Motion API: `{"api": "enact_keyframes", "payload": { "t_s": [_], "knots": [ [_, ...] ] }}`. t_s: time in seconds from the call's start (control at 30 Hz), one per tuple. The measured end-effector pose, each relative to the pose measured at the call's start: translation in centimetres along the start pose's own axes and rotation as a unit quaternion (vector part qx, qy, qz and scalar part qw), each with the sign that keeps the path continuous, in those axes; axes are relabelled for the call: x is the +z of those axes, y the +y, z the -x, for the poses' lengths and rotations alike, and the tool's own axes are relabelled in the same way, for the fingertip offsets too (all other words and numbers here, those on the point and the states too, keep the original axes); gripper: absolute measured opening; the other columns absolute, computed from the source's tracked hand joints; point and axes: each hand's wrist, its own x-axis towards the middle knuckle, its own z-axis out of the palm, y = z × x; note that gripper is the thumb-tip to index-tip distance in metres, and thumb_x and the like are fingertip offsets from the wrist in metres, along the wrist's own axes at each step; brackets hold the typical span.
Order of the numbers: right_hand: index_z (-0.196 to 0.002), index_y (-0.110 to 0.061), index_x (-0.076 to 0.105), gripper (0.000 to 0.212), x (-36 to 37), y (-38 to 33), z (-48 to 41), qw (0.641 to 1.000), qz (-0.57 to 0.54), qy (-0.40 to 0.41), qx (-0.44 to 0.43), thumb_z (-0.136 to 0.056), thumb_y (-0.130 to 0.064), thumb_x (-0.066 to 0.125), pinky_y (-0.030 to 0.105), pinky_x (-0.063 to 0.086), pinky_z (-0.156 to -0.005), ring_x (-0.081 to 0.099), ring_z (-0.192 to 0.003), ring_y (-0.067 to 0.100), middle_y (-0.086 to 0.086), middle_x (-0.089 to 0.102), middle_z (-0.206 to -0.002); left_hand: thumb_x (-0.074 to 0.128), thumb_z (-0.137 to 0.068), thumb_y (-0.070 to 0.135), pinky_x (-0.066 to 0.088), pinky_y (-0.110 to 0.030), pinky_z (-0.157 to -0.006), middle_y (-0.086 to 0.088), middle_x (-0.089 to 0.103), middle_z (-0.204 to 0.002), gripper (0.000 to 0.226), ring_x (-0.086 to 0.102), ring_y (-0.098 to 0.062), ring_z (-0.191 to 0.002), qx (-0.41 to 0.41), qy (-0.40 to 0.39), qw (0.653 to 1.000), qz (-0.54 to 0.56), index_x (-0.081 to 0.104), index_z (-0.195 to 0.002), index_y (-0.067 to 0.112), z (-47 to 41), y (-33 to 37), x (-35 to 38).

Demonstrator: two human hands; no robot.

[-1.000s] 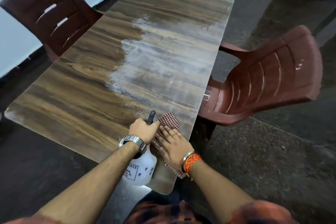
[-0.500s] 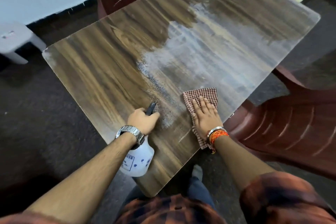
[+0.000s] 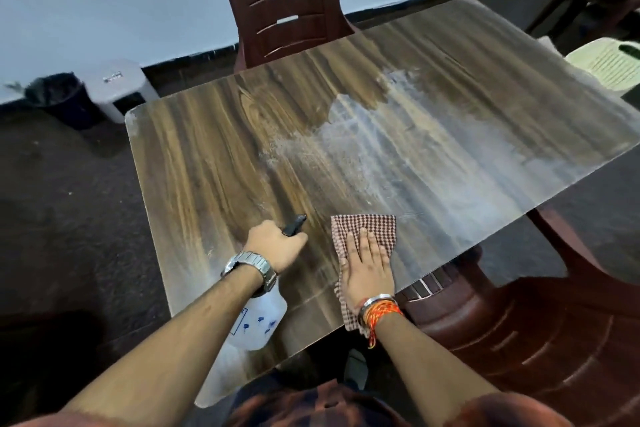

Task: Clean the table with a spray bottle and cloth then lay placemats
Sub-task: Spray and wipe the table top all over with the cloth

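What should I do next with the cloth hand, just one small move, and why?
Probably slide the right hand and the checked cloth forward into the whitish sprayed patch. The hand lies flat on the cloth at the near edge of the table, and the wet film just ahead looks unwiped. The left hand grips the spray bottle, so wiping falls to the right.
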Motion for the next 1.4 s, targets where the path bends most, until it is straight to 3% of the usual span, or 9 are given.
{"api": "enact_keyframes", "payload": {
  "t_s": [0.17, 0.3, 0.47, 0.6, 0.73, 0.87, 1.0, 1.2, 1.4],
  "knots": [
    [-0.137, -0.010, 0.049, 0.068, -0.3, -2.0, -2.3, 1.000, 0.007, -0.016, -0.009, -0.076, -0.037, 0.033, 0.051, 0.019, -0.108, 0.042, -0.130, 0.040, 0.023, 0.045, -0.141, 0.060, -0.074, 0.036, 0.034, -0.024, -0.048, -0.001, 0.053, -0.044, 0.033, 0.050, -0.023, -0.044, -0.062, 0.007, 0.998, 0.026, 0.049, -0.054, 0.013, 1.5, -2.5, -0.5],
    [-0.137, -0.008, 0.048, 0.067, -0.3, -7.5, -4.5, 0.998, 0.004, -0.023, -0.065, -0.081, -0.042, 0.033, 0.054, 0.010, -0.110, 0.033, -0.135, 0.045, 0.027, 0.039, -0.143, 0.058, -0.073, 0.038, 0.043, -0.029, -0.056, -0.006, 0.063, -0.052, 0.027, 0.070, -0.032, -0.063, -0.091, 0.036, 0.994, 0.041, 0.055, -0.061, 0.014, 1.9, -4.9, -2.3],
    [-0.149, -0.016, 0.022, 0.066, 0.6, -13.9, -4.4, 0.928, 0.063, -0.106, -0.351, -0.089, -0.045, 0.025, 0.052, -0.011, -0.113, -0.001, -0.144, 0.039, 0.020, 0.008, -0.157, 0.063, -0.082, 0.035, 0.046, -0.030, -0.059, -0.007, 0.067, -0.064, 0.022, 0.067, -0.030, -0.066, -0.104, 0.064, 0.990, 0.074, 0.062, -0.074, 0.014, 1.5, -6.5, -4.5],
    [-0.136, -0.021, 0.045, 0.054, 2.2, -15.8, -3.2, 0.857, 0.056, -0.123, -0.497, -0.093, -0.043, 0.022, 0.052, 0.005, -0.116, 0.021, -0.140, 0.037, 0.011, 0.036, -0.149, 0.063, -0.089, 0.032, 0.040, -0.026, -0.050, -0.005, 0.065, -0.063, 0.021, 0.062, -0.022, -0.058, -0.106, 0.086, 0.984, 0.116, 0.063, -0.075, 0.016, 0.6, -7.0, -5.4],
    [-0.135, -0.025, 0.050, 0.057, 0.9, -14.4, -7.2, 0.902, 0.040, -0.078, -0.423, -0.086, -0.044, 0.029, 0.050, 0.030, -0.110, 0.035, -0.137, 0.030, 0.007, 0.043, -0.147, 0.063, -0.087, 0.034, 0.036, -0.023, -0.045, -0.003, 0.062, -0.055, 0.022, 0.057, -0.019, -0.046, -0.106, 0.071, 0.985, 0.120, 0.062, -0.079, 0.013, -0.7, -7.2, -5.9],
    [-0.143, -0.033, 0.039, 0.063, -1.8, -10.9, -12.2, 0.979, 0.056, -0.030, -0.191, -0.080, -0.039, 0.035, 0.058, 0.023, -0.111, 0.028, -0.136, 0.043, 0.013, 0.032, -0.151, 0.064, -0.076, 0.041, 0.042, -0.026, -0.052, -0.003, 0.062, -0.056, 0.029, 0.059, -0.024, -0.051, -0.103, 0.060, 0.986, 0.118, 0.064, -0.079, 0.012, -1.8, -7.1, -5.6],
    [-0.145, -0.021, 0.037, 0.065, -2.8, -10.3, -13.2, 0.997, 0.056, -0.033, -0.031, -0.082, -0.034, 0.037, 0.050, 0.019, -0.112, 0.034, -0.131, 0.043, 0.018, 0.037, -0.147, 0.063, -0.074, 0.039, 0.040, -0.025, -0.053, -0.003, 0.061, -0.056, 0.027, 0.058, -0.025, -0.052, -0.098, 0.053, 0.986, 0.121, 0.063, -0.077, 0.013, -2.6, -6.0, -5.4],
    [-0.126, -0.020, 0.060, 0.052, -1.1, -13.9, -12.4, 0.922, 0.025, -0.104, -0.373, -0.079, -0.035, 0.042, 0.046, 0.031, -0.111, 0.041, -0.132, 0.034, 0.005, 0.050, -0.140, 0.066, -0.077, 0.039, 0.042, -0.028, -0.055, -0.002, 0.060, -0.055, 0.027, 0.063, -0.029, -0.057, -0.088, 0.070, 0.986, 0.125, 0.061, -0.069, 0.014, -4.8, -2.3, -5.1],
    [-0.142, -0.031, 0.039, 0.051, -2.2, -10.8, -20.8, 0.931, 0.048, -0.072, -0.355, -0.091, -0.037, 0.043, 0.043, 0.009, -0.116, 0.022, -0.143, 0.022, -0.005, 0.029, -0.154, 0.062, -0.068, 0.048, 0.056, -0.039, -0.068, -0.006, 0.067, -0.062, 0.033, 0.070, -0.034, -0.067, -0.077, 0.079, 0.990, 0.089, 0.062, -0.070, 0.015, -8.2, 2.9, -4.8]
  ]
}}
